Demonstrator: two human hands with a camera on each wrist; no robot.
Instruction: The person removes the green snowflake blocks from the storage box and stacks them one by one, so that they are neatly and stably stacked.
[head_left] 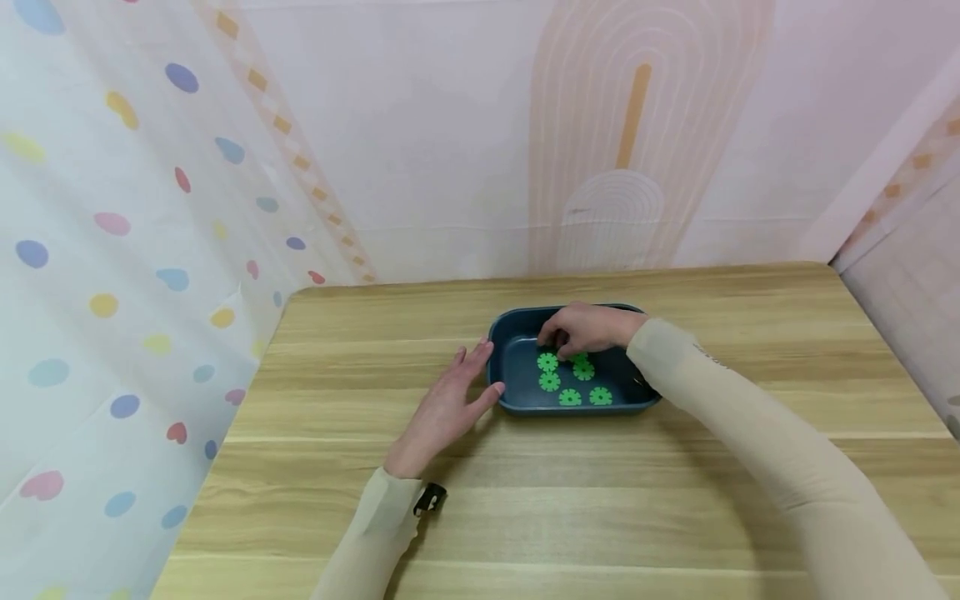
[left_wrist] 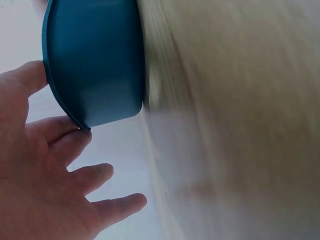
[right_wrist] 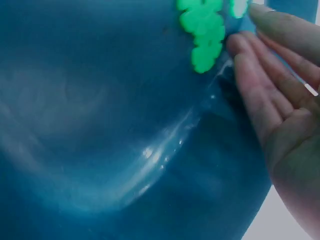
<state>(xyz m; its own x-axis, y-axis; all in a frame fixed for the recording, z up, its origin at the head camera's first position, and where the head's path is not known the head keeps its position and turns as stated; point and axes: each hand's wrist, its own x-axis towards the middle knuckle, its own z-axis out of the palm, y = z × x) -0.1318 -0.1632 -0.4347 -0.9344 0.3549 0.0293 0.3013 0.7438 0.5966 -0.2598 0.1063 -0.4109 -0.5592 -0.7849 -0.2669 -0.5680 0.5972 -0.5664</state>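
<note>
A dark teal rectangular plastic basin (head_left: pixel 525 407) stands on the table with several bright green notched snowflake discs (head_left: pixel 570 397) inside. My left hand (head_left: pixel 450 408) is at its left end, fingers spread; in the left wrist view the thumb and a finger touch the basin's rim (left_wrist: pixel 46 45). Over the basin's right half reaches my right hand (head_left: pixel 588 327), fingers bent down toward the discs. Close up, its fingertips (right_wrist: pixel 240 45) are beside a green disc (right_wrist: pixel 239 7), and other discs (right_wrist: pixel 202 30) overlap nearby. I cannot tell whether the right hand pinches a disc.
The wood-grain table (head_left: pixel 570 517) extends around the basin on all sides. Behind it hangs a pale patterned curtain (head_left: pixel 450 150), with a dotted one (head_left: pixel 135 292) at the left. A small black item (head_left: pixel 430 498) is at the left sleeve cuff.
</note>
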